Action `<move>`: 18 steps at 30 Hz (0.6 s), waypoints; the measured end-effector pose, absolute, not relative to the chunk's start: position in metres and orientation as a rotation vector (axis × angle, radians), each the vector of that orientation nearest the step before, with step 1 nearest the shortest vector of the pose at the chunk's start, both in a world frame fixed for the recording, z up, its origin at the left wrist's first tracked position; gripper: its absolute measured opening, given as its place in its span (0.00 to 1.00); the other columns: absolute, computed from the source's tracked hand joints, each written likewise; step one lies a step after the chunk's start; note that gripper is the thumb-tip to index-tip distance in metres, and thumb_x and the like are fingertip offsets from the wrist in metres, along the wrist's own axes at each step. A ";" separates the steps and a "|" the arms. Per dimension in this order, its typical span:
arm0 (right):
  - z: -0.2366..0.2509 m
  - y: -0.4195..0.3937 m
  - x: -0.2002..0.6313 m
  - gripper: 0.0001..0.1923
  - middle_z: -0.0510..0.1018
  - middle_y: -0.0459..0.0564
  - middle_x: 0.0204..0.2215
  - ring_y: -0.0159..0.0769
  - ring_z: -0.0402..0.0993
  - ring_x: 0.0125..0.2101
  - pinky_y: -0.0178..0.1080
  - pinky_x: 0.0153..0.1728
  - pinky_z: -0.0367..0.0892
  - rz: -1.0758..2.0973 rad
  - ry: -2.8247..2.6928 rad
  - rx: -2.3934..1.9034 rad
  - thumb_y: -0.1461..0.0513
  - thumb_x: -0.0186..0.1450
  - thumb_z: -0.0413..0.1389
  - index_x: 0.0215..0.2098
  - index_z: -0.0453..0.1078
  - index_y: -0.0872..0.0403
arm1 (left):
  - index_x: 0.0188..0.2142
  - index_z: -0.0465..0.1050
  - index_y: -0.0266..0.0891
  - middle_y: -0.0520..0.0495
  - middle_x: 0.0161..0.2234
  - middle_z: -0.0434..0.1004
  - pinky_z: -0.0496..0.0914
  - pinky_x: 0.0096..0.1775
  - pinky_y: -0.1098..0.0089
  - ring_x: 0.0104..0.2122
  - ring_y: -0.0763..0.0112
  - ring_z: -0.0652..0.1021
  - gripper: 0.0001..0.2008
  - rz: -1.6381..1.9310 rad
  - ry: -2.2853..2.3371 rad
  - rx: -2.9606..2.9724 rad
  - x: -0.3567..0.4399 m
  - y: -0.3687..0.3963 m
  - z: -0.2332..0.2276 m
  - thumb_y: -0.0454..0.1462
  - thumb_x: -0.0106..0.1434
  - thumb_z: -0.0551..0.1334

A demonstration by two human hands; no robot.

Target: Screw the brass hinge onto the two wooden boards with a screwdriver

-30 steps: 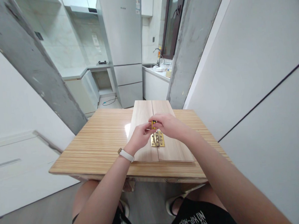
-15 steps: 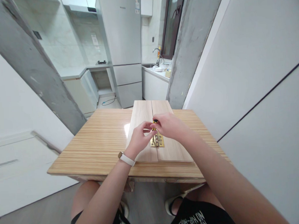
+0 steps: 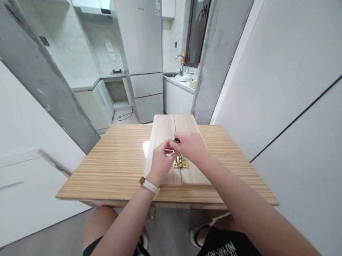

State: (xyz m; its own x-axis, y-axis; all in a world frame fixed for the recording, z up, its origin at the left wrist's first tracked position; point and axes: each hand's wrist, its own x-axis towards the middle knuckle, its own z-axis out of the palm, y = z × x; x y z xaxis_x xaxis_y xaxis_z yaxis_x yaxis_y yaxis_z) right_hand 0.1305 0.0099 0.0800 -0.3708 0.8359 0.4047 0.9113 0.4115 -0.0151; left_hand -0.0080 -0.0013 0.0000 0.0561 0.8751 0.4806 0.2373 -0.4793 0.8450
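Note:
Two pale wooden boards, a left board (image 3: pixel 162 124) and a right board (image 3: pixel 186 123), lie side by side with a narrow seam between them. A brass butt hinge (image 3: pixel 181 162) lies open across that seam. Just above the hinge, my right hand (image 3: pixel 191 144) is closed round a short screwdriver (image 3: pixel 176 140) with a black and yellow handle; its lower end is hidden by fingers. My left hand (image 3: pixel 162 155) is pinched against the screwdriver's lower part, beside the hinge. Whatever sits between the left fingertips is too small to make out.
The boards rest on a striped wooden table (image 3: pixel 117 158). Past its far edge stand a silver fridge (image 3: pixel 142 37) and a sink counter (image 3: pixel 179 92). A white panel wall (image 3: pixel 295 78) is on the right, and my knees are below the near edge.
My right hand has turned a little around the screwdriver, and its forearm sits slightly lower and further left. My left hand has shifted slightly right. The hinge and boards look unmoved.

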 end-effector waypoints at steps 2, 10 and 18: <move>0.078 0.006 0.128 0.21 0.82 0.54 0.28 0.40 0.75 0.29 0.40 0.28 0.50 -0.294 -2.274 -1.531 0.50 0.73 0.52 0.31 0.76 0.53 | 0.39 0.76 0.40 0.48 0.35 0.82 0.78 0.39 0.68 0.35 0.67 0.81 0.04 1.465 1.161 1.759 -0.004 -0.004 0.001 0.36 0.64 0.66; 0.076 0.000 0.120 0.24 0.82 0.59 0.28 0.44 0.77 0.29 0.41 0.29 0.57 -0.290 -2.120 -1.724 0.49 0.75 0.49 0.32 0.77 0.54 | 0.39 0.78 0.40 0.47 0.36 0.84 0.77 0.39 0.68 0.36 0.65 0.82 0.05 1.533 1.235 1.710 0.005 -0.010 0.000 0.33 0.64 0.64; 0.094 0.008 0.146 0.13 0.81 0.54 0.47 0.37 0.77 0.38 0.38 0.39 0.66 0.215 -2.319 -1.229 0.59 0.70 0.60 0.51 0.73 0.53 | 0.35 0.76 0.39 0.49 0.32 0.82 0.74 0.37 0.69 0.33 0.67 0.82 0.06 1.508 1.170 1.685 -0.002 -0.002 -0.002 0.40 0.66 0.66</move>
